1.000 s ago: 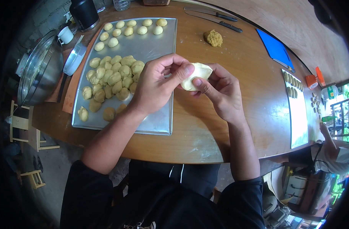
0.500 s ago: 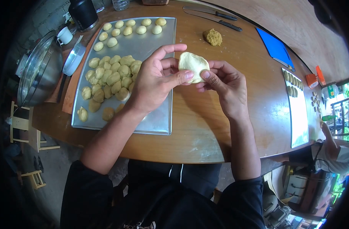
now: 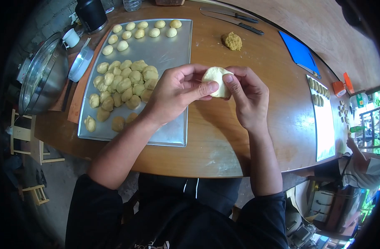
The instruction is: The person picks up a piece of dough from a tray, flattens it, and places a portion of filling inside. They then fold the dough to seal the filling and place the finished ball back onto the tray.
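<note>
A flattened piece of pale dough (image 3: 216,79) is held up above the table between both hands. My left hand (image 3: 179,89) grips its left side, thumb on its face. My right hand (image 3: 248,93) pinches its right side, thumb pressed near the upper edge. To the left lies a metal tray (image 3: 173,120) with a heap of dough pieces (image 3: 123,85) and, at its far end, spaced round dough balls (image 3: 154,32). Beyond my hands, a lump of yellowish-brown filling (image 3: 232,41) rests on the wooden table (image 3: 215,145).
Two knives (image 3: 250,28) and a blue board (image 3: 300,52) lie at the far side. A second tray (image 3: 326,133) with small pieces stands right. Bowls (image 3: 42,79), a white mug (image 3: 71,38) and a dark flask (image 3: 90,16) are left. Another person (image 3: 364,166) is at the far right.
Both hands have lowered slightly with the dough. The left fingers, raised before, are now curled behind it, and the right thumb has moved higher on its face.
</note>
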A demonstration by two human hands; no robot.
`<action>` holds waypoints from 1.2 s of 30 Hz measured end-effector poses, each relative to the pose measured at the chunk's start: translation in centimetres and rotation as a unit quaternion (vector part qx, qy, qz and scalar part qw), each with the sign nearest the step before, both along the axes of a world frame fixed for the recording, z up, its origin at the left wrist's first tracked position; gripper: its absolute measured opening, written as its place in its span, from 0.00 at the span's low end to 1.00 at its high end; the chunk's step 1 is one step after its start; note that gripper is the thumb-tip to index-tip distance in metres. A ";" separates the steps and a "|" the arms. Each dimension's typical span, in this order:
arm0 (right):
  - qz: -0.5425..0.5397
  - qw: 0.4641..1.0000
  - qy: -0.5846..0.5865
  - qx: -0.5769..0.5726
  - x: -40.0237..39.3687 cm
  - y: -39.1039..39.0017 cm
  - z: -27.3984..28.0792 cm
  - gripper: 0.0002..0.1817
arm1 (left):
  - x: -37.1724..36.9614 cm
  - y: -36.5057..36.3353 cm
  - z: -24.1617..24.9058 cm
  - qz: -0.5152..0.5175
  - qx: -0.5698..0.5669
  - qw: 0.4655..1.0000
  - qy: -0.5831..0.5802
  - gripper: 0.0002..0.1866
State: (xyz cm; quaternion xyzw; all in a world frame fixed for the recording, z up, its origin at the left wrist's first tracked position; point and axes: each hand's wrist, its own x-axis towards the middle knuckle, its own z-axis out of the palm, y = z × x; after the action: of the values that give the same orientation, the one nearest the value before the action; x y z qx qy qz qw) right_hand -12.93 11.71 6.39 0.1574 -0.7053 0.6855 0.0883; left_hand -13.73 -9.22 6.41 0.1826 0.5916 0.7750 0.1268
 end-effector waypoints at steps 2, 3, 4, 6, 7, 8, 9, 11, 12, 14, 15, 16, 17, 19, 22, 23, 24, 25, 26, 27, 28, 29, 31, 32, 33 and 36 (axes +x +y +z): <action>-0.028 0.997 0.045 0.054 -0.1 -0.1 -0.3 0.09 | 0.0 0.0 0.0 -0.020 0.019 0.999 -0.043 0.23; -0.056 0.989 0.086 0.108 -0.1 -0.2 -0.4 0.08 | 0.0 0.1 0.1 -0.021 0.019 0.999 -0.042 0.23; -0.047 0.988 0.094 0.110 0.0 -0.4 -0.3 0.08 | 0.2 0.3 0.0 -0.010 0.017 1.000 -0.014 0.21; -0.036 0.989 0.091 0.113 0.2 -0.4 -0.2 0.08 | 0.2 0.5 -0.3 -0.004 0.015 1.000 0.011 0.20; -0.023 0.989 0.091 0.115 0.2 -0.3 -0.2 0.08 | 0.1 0.4 -0.6 0.005 -0.013 1.000 0.012 0.18; -0.025 0.989 0.091 0.115 0.2 -0.3 -0.2 0.08 | 0.0 0.3 -0.8 0.013 -0.041 0.999 0.015 0.16; -0.025 0.990 0.081 0.116 0.1 -0.2 -0.3 0.08 | 0.0 0.4 -0.7 0.011 -0.041 0.999 0.015 0.16; -0.026 0.990 0.069 0.117 -0.1 0.0 -0.4 0.09 | 0.2 0.4 -0.5 0.029 -0.035 0.999 0.014 0.14; -0.008 0.996 0.026 0.091 -0.2 0.1 -0.4 0.10 | 0.1 0.4 -0.5 0.029 -0.034 0.999 0.013 0.14; 0.010 0.998 -0.017 0.065 -0.6 0.4 -0.5 0.11 | 0.0 0.3 -0.4 0.023 -0.055 0.998 0.013 0.15; 0.032 0.997 -0.038 0.051 -0.7 0.6 -0.7 0.12 | -0.1 0.3 -0.4 0.024 -0.054 0.998 0.012 0.15; 0.053 0.996 -0.060 0.037 -0.8 0.8 -0.7 0.13 | -0.1 0.2 -0.4 0.021 -0.033 0.999 -0.011 0.15; 0.054 0.996 -0.062 0.039 -0.8 0.9 -0.5 0.13 | 0.0 0.2 -0.4 0.018 -0.013 0.999 -0.034 0.15; 0.073 0.992 -0.094 -0.035 -0.9 1.1 0.1 0.15 | -0.1 0.0 0.1 0.013 0.003 0.997 -0.070 0.16; -0.012 0.995 -0.083 0.063 -2.7 1.8 -1.7 0.16 | -0.3 -0.2 -0.2 0.015 0.016 0.996 -0.092 0.16; -0.075 0.982 -0.072 0.155 -3.8 2.3 -2.5 0.17 | -0.4 -0.2 -0.3 0.022 0.012 0.996 -0.082 0.16; -0.134 0.958 0.010 0.252 -5.6 3.3 -3.8 0.17 | -0.5 -0.2 -0.2 0.025 0.017 0.996 -0.079 0.16; -0.132 0.958 0.013 0.255 -7.3 4.0 -3.9 0.17 | -0.6 -0.3 -0.1 0.018 0.023 0.996 -0.084 0.17; -0.181 0.922 0.036 0.341 -9.0 4.5 -3.8 0.17 | -0.6 -0.3 -0.1 0.010 0.026 0.995 -0.091 0.17; -0.227 0.875 0.057 0.423 -10.6 5.0 -4.0 0.18 | -0.6 -0.4 -0.1 0.012 0.028 0.995 -0.092 0.17; -0.226 0.875 0.056 0.424 -12.4 5.5 -4.6 0.18 | -0.7 -0.4 -0.1 0.012 0.025 0.995 -0.093 0.17; -0.267 0.843 0.094 0.458 -14.1 6.0 -5.3 0.19 | -0.7 -0.4 -0.1 0.013 0.023 0.995 -0.094 0.17; -0.307 0.805 0.132 0.490 -16.3 5.8 -6.2 0.20 | -0.7 -0.5 -0.1 0.008 0.021 0.995 -0.096 0.16; -0.309 0.803 0.121 0.495 -17.0 5.5 -6.5 0.21 | -0.8 -0.5 -0.1 0.001 0.018 0.995 -0.095 0.16; -0.310 0.801 0.110 0.500 -17.5 5.1 -6.5 0.22 | -0.8 -0.5 -0.1 0.001 0.019 0.995 -0.095 0.16; -0.336 0.789 0.071 0.510 -18.3 4.2 -6.4 0.23 | -0.8 -0.6 -0.3 -0.007 0.032 0.995 -0.096 0.15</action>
State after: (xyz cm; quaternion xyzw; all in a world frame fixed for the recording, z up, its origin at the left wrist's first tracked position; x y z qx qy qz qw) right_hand -31.24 15.86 0.03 -0.0193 -0.9524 0.1402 0.2700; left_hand -14.51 -9.79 6.13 0.1156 0.5501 0.8067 0.1821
